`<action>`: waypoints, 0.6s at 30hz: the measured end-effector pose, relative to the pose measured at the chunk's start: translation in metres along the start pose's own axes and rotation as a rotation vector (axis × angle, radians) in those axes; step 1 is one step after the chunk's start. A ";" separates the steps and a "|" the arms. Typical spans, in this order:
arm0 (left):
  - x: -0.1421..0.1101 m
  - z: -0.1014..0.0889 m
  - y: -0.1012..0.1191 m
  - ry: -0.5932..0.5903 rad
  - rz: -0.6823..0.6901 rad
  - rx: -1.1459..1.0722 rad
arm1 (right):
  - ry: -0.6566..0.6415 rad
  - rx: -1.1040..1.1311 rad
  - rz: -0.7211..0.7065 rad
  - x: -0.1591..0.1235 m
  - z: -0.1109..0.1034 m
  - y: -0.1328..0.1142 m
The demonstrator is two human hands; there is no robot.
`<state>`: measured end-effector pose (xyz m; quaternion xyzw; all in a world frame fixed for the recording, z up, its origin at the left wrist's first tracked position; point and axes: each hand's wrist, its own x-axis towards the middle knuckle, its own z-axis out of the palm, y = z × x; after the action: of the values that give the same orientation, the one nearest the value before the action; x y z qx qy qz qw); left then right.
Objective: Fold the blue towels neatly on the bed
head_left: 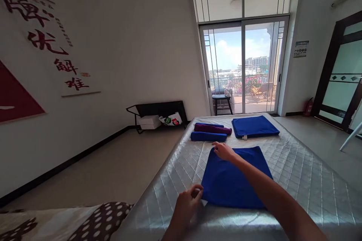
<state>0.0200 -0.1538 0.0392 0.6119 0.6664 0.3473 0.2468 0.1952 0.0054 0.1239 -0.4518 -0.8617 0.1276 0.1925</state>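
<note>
Two hands are at the folded blue cloth [232, 184] on the mattress [299, 169]; its left edge runs from the left hand [185, 204], by the near corner, to the right hand [224, 151], by the far one; both hands' fingers curl; whether they grip, I cannot tell.

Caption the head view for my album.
Left hand and right hand at corners of a blue cloth on a quilted mattress.

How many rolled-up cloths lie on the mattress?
3: a blue roll nearest, a purple roll behind it, and a second blue roll farthest, partly hidden. Anything lower behind them could be hidden.
</note>
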 end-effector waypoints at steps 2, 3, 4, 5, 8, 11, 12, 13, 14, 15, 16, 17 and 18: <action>-0.004 0.001 -0.020 -0.012 -0.053 0.025 | -0.071 0.004 -0.015 -0.017 0.021 -0.002; -0.006 0.001 -0.025 -0.017 -0.062 0.025 | -0.097 0.001 -0.008 -0.030 0.024 0.002; -0.008 0.002 -0.028 -0.022 -0.063 0.022 | -0.114 -0.005 -0.001 -0.046 0.024 0.011; -0.009 0.002 -0.029 -0.027 -0.056 0.017 | -0.120 -0.010 0.013 -0.066 0.021 0.023; -0.011 0.003 -0.029 -0.039 -0.027 0.003 | -0.078 -0.014 0.096 -0.137 0.003 0.068; -0.011 0.001 -0.034 -0.049 0.009 0.003 | -0.095 0.029 0.156 -0.211 -0.012 0.107; -0.010 -0.002 -0.037 -0.059 0.028 -0.002 | -0.107 0.046 0.178 -0.231 -0.014 0.116; -0.010 -0.004 -0.040 -0.075 0.050 -0.010 | -0.113 0.064 0.197 -0.246 -0.015 0.122; -0.009 -0.007 -0.043 -0.091 0.076 -0.021 | -0.106 0.081 0.214 -0.258 -0.014 0.126; -0.007 -0.009 -0.047 -0.100 0.102 -0.031 | -0.094 0.097 0.224 -0.265 -0.012 0.129; -0.006 -0.011 -0.051 -0.098 0.126 -0.036 | -0.078 0.111 0.223 -0.269 -0.009 0.130; -0.004 -0.012 -0.054 -0.080 0.148 -0.033 | -0.057 0.120 0.216 -0.271 -0.007 0.130; -0.002 -0.012 -0.057 -0.053 0.170 -0.025 | -0.037 0.122 0.202 -0.271 -0.004 0.130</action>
<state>-0.0252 -0.1585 0.0029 0.6720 0.6010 0.3590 0.2416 0.4321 -0.1466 0.0179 -0.5211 -0.8059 0.2071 0.1898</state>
